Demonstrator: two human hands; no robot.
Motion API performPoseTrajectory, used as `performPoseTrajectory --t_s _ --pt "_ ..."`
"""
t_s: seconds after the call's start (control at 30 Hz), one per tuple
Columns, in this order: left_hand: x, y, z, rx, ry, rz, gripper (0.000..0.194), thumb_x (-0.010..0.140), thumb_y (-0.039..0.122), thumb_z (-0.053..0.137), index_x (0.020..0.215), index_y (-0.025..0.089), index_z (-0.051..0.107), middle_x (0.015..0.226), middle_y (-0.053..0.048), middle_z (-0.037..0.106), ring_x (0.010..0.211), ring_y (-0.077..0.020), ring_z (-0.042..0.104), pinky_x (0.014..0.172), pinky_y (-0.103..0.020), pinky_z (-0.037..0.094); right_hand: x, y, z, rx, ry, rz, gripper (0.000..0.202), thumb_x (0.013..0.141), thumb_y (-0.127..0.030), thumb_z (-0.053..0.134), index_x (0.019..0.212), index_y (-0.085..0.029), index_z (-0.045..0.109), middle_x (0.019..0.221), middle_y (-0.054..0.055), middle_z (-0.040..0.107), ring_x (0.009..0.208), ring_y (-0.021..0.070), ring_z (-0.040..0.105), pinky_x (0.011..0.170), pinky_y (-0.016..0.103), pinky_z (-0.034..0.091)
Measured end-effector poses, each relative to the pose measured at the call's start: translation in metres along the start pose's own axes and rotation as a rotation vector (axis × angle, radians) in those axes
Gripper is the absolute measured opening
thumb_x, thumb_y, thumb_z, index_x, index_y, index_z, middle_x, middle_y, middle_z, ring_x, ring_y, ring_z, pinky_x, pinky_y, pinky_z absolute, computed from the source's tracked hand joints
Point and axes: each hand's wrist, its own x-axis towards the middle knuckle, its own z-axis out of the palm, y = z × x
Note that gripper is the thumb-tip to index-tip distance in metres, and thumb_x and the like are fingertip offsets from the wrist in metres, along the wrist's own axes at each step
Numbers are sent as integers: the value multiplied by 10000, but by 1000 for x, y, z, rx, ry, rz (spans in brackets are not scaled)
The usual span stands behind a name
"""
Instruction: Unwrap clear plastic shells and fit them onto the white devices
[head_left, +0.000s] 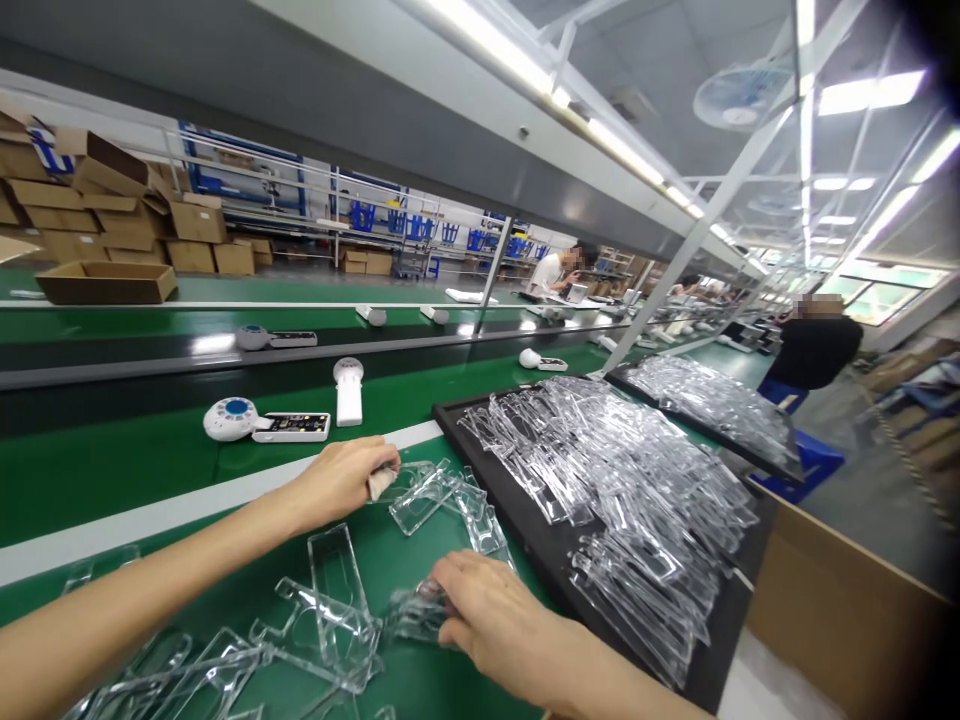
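My left hand (351,478) is closed near the white line, its fingers pinching a clear plastic frame (411,472). A beige covering shows at its fingertips. Closer to me, my right hand (491,612) has its fingers bent round another clear plastic piece (416,612), blurred by motion. Loose clear plastic frames (330,560) lie scattered on the green surface (285,545) below and left of both hands. More of them (439,500) lie between the hands and the black tray (517,530), which carries a large heap of similar clear pieces (600,460).
White handheld devices, one with a blue round face (236,408) and another upright (349,390), rest on the green conveyor belt beyond my left hand. A second loaded tray (705,400) and a cardboard box (840,590) stand to the right. Other people (814,345) are farther off.
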Motion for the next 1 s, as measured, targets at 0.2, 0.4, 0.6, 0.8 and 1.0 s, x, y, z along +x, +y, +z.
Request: performPoseTrajectory --t_s 0.2,0.4,0.6,0.8,1.0 --pt "16 1 21 -273 -37 -281 141 738 288 504 752 182 596 749 -8 652 700 -174 573 568 -242 359 -16 31 -2 138 367 343 68 812 -192 561 786 -187 498 864 30 561 780 168 563 683 265 417" --pt "41 24 48 -153 -100 -392 110 719 266 476 676 181 530 715 -73 642 723 -246 604 545 -278 343 -5 28 18 -84 357 567 108 825 -166 562 918 -185 510 1003 107 625 985 284 585 774 358 437" --pt "41 31 59 -155 -113 -429 259 652 183 540 908 189 501 784 -91 644 755 -285 613 613 -326 393 -7 30 25 99 394 605 581 814 -158 545 1342 -153 302 1178 156 588 1101 277 558 830 348 440" --pt "34 27 52 -572 -79 -542 199 694 194 539 892 185 523 690 -28 539 763 -233 582 611 -310 469 -21 49 10 310 421 486 111 754 -248 566 844 -183 563 841 34 634 780 182 585 670 267 425" --pt "17 33 50 -1118 -91 -813 36 762 180 473 793 163 473 711 -20 506 668 -168 612 572 -323 561 13 46 -35 230 360 326 158 778 -311 554 834 -165 580 853 31 621 777 165 576 658 255 416"
